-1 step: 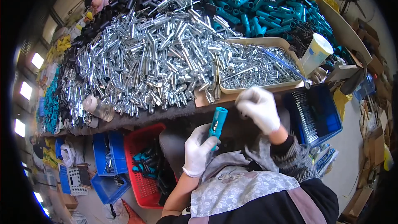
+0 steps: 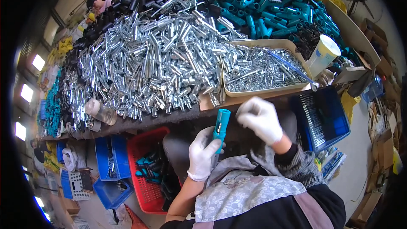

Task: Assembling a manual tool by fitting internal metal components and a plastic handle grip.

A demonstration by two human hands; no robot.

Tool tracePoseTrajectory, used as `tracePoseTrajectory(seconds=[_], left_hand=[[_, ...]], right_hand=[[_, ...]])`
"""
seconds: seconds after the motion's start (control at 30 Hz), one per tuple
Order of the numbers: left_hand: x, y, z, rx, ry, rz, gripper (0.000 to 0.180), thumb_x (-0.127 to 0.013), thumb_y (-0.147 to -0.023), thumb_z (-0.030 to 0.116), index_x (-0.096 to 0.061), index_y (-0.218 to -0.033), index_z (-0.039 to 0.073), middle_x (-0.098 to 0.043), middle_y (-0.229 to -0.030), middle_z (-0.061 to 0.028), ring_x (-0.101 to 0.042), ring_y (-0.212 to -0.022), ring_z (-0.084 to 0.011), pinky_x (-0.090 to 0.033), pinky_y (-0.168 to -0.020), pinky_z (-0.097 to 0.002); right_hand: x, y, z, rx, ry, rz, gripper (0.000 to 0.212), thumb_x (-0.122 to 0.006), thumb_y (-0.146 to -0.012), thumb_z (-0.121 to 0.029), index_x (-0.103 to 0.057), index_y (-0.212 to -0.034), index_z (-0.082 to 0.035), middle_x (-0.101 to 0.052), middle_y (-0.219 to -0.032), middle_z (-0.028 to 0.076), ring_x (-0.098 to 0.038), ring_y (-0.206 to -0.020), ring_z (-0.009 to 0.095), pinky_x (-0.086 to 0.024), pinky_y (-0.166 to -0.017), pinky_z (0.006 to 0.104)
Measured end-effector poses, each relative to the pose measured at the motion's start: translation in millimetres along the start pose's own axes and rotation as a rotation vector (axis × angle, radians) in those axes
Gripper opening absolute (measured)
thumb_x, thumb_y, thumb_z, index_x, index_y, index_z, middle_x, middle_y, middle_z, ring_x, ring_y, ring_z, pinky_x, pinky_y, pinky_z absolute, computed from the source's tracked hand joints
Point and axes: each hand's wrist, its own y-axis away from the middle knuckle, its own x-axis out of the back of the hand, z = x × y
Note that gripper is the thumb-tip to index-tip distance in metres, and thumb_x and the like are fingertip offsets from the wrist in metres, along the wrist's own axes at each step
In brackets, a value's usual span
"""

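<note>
My left hand (image 2: 200, 156), in a white glove, is wrapped round a teal plastic sleeve (image 2: 222, 122). The sleeve stands nearly upright, its open end up; a small shiny metal part shows in the slot in its side. Just to the right, apart from the sleeve, is my white-gloved right hand (image 2: 263, 122). Its thumb and fingers are bent together in a pinch, and whatever they may hold is too small to make out. Beyond both hands lies a heap of chromed metal rods (image 2: 157, 59), beside a shallow tray (image 2: 258, 93) of small metal parts.
Teal sleeves (image 2: 275, 12) are piled at the back right, near a white cup (image 2: 324, 53). A clear bottle (image 2: 101, 112) lies at the table's left edge. Below are a red basket (image 2: 132, 161), blue bins (image 2: 99, 157) and, at right, a blue crate (image 2: 339, 131) of rods.
My right hand has come slightly nearer to me and down, toward the level of the sleeve's top. The left hand and the teal sleeve have barely moved.
</note>
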Motion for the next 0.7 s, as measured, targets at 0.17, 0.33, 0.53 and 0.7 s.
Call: tracePoseTrajectory(seconds=[0.17, 0.33, 0.53, 0.7], left_hand=[[-2.0, -8.7, -6.1, -0.052, 0.090, -0.019, 0.048, -0.059, -0.090, 0.004, -0.048, -0.136, -0.006, -0.062, -0.112, -0.0115, -0.063, -0.091, -0.0156, -0.054, -0.076, -0.0294], [-10.4, -10.8, -2.1, -0.048, 0.091, -0.024, 0.047, -0.058, -0.091, 0.002, -0.048, -0.136, -0.007, -0.061, -0.116, -0.0115, -0.062, -0.098, -0.0162, -0.052, -0.087, -0.0308], [-5.4, -8.7, -12.5, -0.180, -0.048, -0.001, 0.049, -0.064, -0.090, 0.003, -0.049, -0.136, -0.007, -0.060, -0.123, -0.0114, -0.059, -0.108, -0.0166, -0.046, -0.098, -0.0311], [1.8, -10.8, -11.0, -0.192, -0.057, -0.055, 0.052, -0.067, -0.091, 0.009, -0.049, -0.137, -0.008, -0.062, -0.119, -0.0115, -0.061, -0.102, -0.0169, -0.051, -0.089, -0.0307]], right_hand=[[-19.7, 20.7, 23.3, -0.102, 0.031, -0.095, 0.017, -0.073, -0.083, -0.004, -0.071, -0.099, 0.002, -0.070, -0.090, 0.005, -0.063, -0.079, 0.008, -0.052, -0.072, 0.0250], [-26.7, 17.9, 25.7, -0.065, 0.066, -0.025, 0.017, -0.080, -0.080, -0.010, -0.069, -0.089, -0.001, -0.069, -0.083, 0.004, -0.062, -0.076, 0.008, -0.051, -0.070, 0.0246], [-35.6, 11.7, 40.4, -0.195, -0.197, -0.029, 0.020, -0.081, -0.081, -0.013, -0.065, -0.086, -0.003, -0.065, -0.079, 0.000, -0.058, -0.072, 0.005, -0.048, -0.066, 0.0225], [-30.8, 9.2, 38.4, -0.261, -0.300, -0.132, 0.026, -0.081, -0.082, -0.018, -0.065, -0.096, -0.004, -0.067, -0.088, 0.000, -0.057, -0.078, 0.005, -0.047, -0.070, 0.0224]])
